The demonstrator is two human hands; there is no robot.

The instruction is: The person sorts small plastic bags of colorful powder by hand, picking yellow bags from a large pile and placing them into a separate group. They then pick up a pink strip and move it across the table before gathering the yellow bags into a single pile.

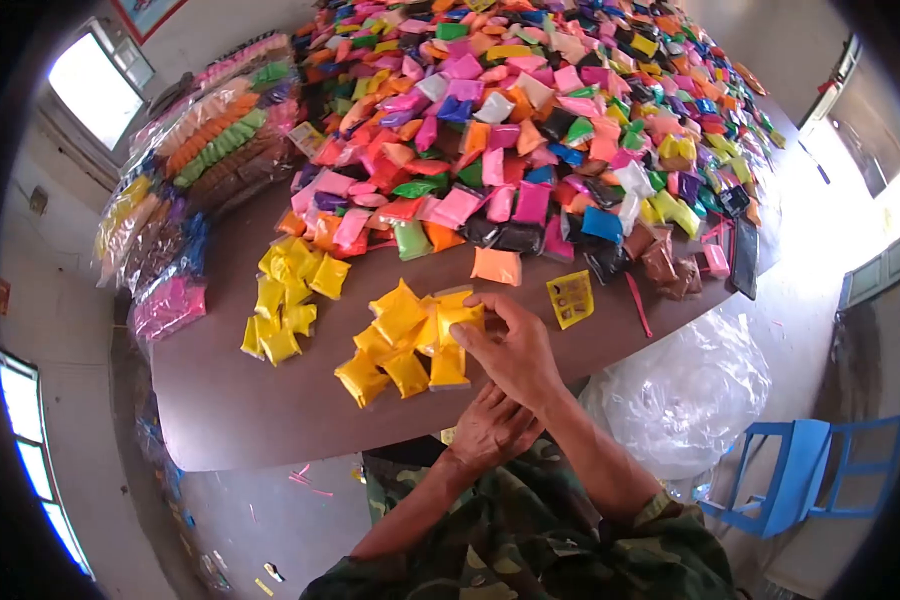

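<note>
While a yellow packet (458, 317) is pinched between the fingers of the right hand (510, 350), the left hand (490, 428) is rested just below it at the near edge of the tabletop (250, 410); its fingers are curled, and whether anything is held in them cannot be told. The pinched packet is held just above a small cluster of yellow packets (395, 345) laid on the brown surface. A second group of yellow packets (285, 295) is seen to the left, apart from the first. Farther back, a large heap of mixed coloured packets (530, 120) is spread across the tabletop. A clear plastic bag (685, 395) is seen beside the table, near a blue chair (800, 470).
</note>
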